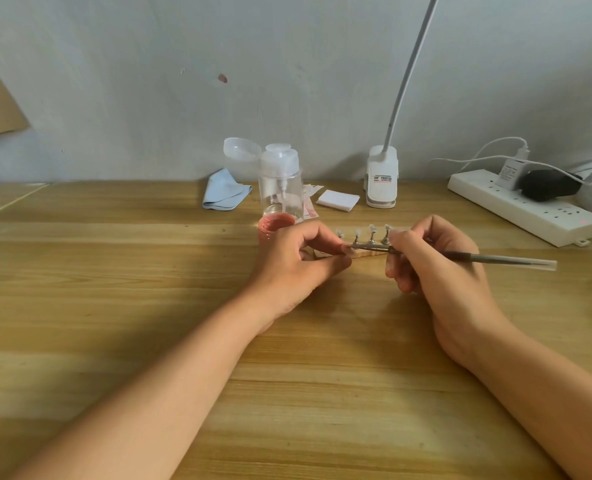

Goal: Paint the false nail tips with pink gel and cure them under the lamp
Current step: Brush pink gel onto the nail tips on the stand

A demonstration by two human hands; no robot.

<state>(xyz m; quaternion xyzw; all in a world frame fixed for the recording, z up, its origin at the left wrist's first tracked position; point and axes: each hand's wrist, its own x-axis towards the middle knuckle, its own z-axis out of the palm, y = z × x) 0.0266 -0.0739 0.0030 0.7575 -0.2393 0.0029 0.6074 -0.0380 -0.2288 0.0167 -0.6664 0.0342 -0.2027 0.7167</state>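
One wooden table (114,271) meets a pale wall (149,81), clip lamp (381,180) at the back.

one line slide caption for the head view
Right hand holds a fine brush to the nail tip stand whose end the left hand pinches, pink gel pot behind.

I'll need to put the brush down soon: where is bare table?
Bare table: left of the left hand, in front of the blue cloth; also between the forearms. Crowded behind the hands: pink gel jar, pump bottle, lamp clip; power strip right.
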